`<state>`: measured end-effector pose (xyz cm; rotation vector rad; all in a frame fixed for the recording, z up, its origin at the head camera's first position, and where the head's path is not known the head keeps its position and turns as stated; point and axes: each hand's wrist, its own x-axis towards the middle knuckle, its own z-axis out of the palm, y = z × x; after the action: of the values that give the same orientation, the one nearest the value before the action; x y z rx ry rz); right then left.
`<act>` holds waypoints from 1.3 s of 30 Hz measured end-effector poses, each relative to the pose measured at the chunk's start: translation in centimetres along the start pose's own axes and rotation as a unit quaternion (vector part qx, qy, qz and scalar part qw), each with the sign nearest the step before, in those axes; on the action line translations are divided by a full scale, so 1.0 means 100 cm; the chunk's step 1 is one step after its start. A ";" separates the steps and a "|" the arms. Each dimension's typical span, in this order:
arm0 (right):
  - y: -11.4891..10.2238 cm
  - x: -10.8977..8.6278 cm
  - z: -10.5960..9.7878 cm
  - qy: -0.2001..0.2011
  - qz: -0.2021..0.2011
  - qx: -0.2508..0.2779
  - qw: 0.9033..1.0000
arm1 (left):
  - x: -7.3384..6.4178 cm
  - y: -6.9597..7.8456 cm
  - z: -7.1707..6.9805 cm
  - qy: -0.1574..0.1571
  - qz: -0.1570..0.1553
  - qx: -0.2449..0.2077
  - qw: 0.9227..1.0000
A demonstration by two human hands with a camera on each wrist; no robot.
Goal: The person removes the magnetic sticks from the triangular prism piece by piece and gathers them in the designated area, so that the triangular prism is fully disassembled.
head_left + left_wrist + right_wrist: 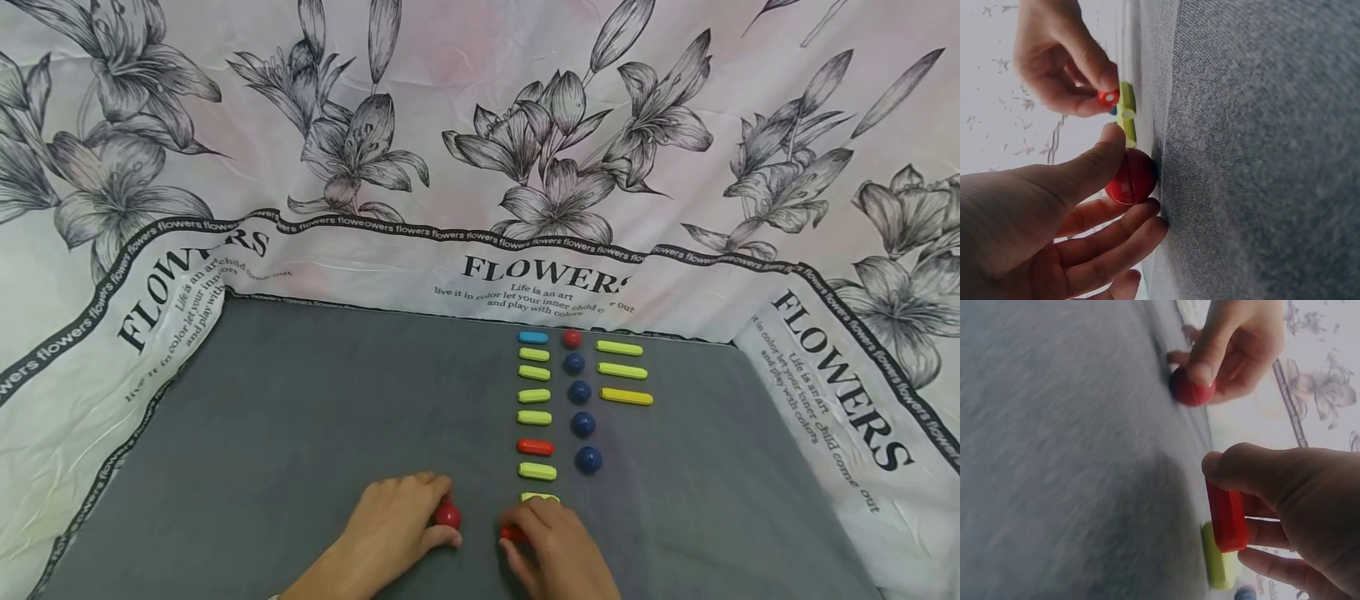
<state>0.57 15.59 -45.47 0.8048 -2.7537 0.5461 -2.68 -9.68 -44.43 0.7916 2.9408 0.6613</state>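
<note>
Near the front of the grey cloth, my left hand (393,521) holds a red ball (448,517) between thumb and fingers. The left wrist view shows the thumb on one side of this ball and fingertips behind it, close to the cloth. My right hand (562,546) pinches a short red rod (1227,519) with thumb and fingers, at the near end of a column of rods. Just beyond these fingers lies a yellow-green rod (540,497), partly covered by the hand in the head view. The rod's end facing the left wrist camera has a pale centre.
The column continues away with more yellow-green rods (534,417), another red rod (536,447) and a blue rod (533,337). Beside it run several dark blue balls (588,460) and a red ball (572,338). Three yellowish rods (622,372) lie right. Flower-printed fabric (450,275) borders the cloth.
</note>
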 end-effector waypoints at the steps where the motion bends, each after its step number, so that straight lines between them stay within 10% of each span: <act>1: 0.002 -0.002 0.001 0.004 -0.001 -0.003 1.000 | 0.000 0.000 0.000 0.002 0.001 0.003 1.000; 39: 0.007 -0.002 0.001 0.037 0.003 -0.015 0.999 | -0.011 -0.008 -0.005 -0.010 -0.027 0.007 1.000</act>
<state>0.37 16.22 -45.82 0.7544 -2.6913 0.5242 -2.20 -11.04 -44.42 0.7128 2.9410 0.6274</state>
